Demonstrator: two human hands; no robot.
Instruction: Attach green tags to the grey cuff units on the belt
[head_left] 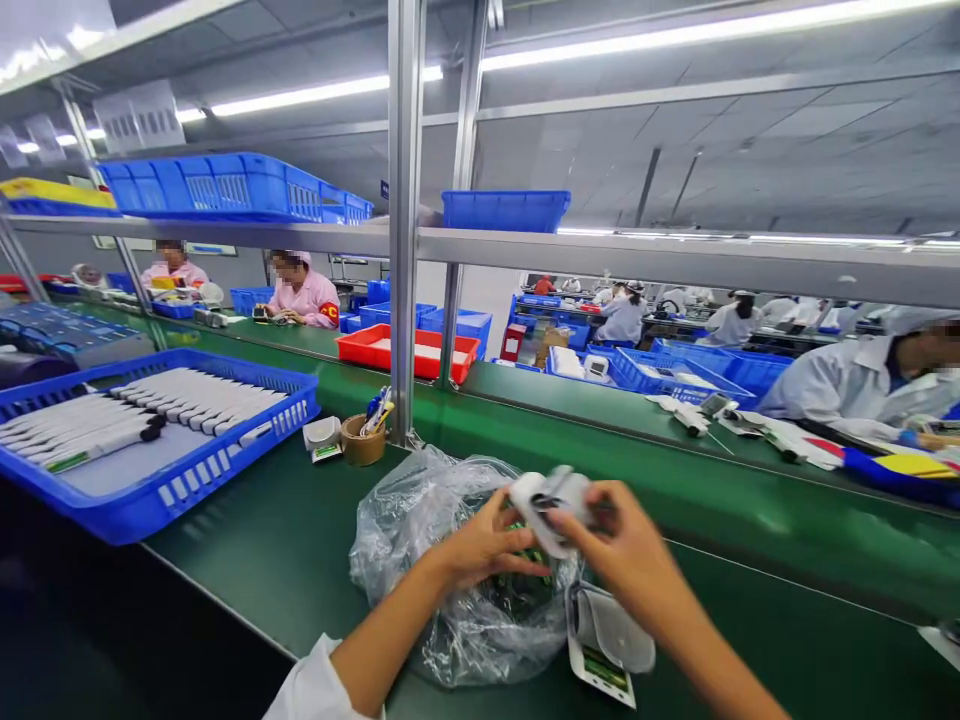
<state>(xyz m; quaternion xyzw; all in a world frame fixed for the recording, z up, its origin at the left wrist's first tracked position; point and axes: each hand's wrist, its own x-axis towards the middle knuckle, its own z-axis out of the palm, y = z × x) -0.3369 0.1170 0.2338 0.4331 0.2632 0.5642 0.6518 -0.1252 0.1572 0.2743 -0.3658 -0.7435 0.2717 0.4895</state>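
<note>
Left hand [487, 545] and right hand [630, 555], grip closed on a blurred white device [551, 498] above a clear bag [416, 520] on the near tabletop [285, 560]; a second device [609, 632] lies beside it, and more fill the blue tray [150, 505] at left.

On the bench [285, 560], a crate [150, 490] lies left of a plastic bag [442, 540]; a cup [362, 442] behind, a device [609, 640] right, a part [551, 505] above.

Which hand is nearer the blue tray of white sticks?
Left. The left hand is over the plastic bag, right of the blue tray; the right hand lies farther right, across the held white part.
</note>
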